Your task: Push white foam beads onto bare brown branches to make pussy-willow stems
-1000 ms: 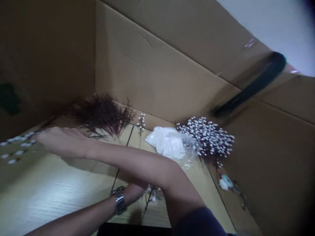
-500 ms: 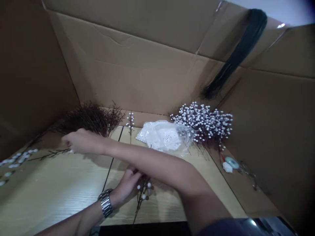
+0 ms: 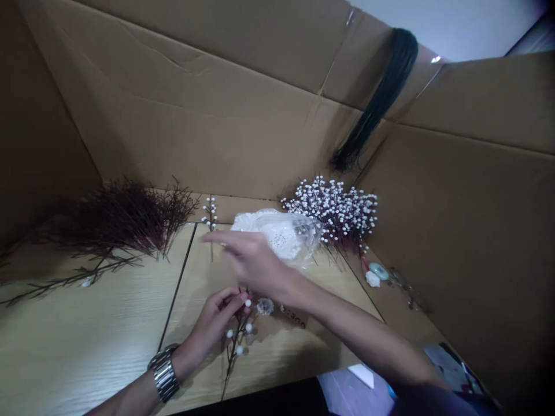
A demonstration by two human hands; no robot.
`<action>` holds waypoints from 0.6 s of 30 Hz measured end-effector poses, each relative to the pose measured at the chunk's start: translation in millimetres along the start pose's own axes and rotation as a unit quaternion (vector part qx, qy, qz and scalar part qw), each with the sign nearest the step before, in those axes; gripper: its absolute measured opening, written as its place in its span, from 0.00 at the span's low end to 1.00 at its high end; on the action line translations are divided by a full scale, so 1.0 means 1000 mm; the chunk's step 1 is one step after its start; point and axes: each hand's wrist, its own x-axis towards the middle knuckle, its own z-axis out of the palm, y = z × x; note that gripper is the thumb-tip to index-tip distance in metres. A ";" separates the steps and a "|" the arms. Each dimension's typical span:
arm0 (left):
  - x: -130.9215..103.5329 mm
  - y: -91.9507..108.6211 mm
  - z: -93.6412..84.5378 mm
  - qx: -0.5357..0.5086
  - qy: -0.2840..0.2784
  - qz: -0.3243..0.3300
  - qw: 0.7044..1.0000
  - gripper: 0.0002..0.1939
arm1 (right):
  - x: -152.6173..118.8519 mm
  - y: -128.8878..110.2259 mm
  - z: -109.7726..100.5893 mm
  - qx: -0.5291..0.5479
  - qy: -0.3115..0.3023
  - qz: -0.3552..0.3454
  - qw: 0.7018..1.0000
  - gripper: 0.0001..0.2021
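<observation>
My left hand (image 3: 219, 312), with a metal watch on its wrist, pinches a brown artificial twig (image 3: 232, 358) near its top end. Several white berries sit along this twig, which points down toward the table's front edge. Above and to the right hovers my right hand (image 3: 255, 263), its index finger stretched leftward. Motion blurs its other fingers, so what they hold, if anything, is unclear. It partly covers a clear plastic bag of white berries (image 3: 284, 241). Beside its fingertip lies a single berried twig (image 3: 210, 215). A small clear round dish (image 3: 265, 306) sits just right of my left hand.
A heap of bare brown twigs (image 3: 125, 219) lies at the back left, with a loose branch (image 3: 65, 282) before it. Berried twigs (image 3: 336, 208) are piled at the back right, near a greenish oval item (image 3: 378, 271). Dark green strands (image 3: 377, 98) hang over the cardboard wall (image 3: 208, 115).
My right hand has swung from the bare twigs at the left back toward the middle, above my left hand. My left hand keeps hold of the berried twig. The view has turned rightward.
</observation>
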 end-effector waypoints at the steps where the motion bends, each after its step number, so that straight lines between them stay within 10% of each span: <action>1: 0.001 0.000 0.001 -0.006 0.001 -0.003 1.000 0.15 | -0.021 0.017 -0.021 -0.028 0.024 0.078 0.996 0.22; 3: 0.002 0.001 0.004 -0.006 -0.001 -0.006 1.000 0.16 | -0.054 0.051 -0.057 -0.125 0.059 0.216 0.967 0.17; 7: 0.001 0.003 0.006 0.005 -0.006 -0.016 1.000 0.16 | -0.078 0.110 -0.087 -0.160 0.006 0.257 0.953 0.10; 18: 0.004 -0.010 -0.001 0.019 0.008 -0.053 0.998 0.13 | -0.066 0.193 -0.050 -0.131 -0.057 0.308 0.941 0.09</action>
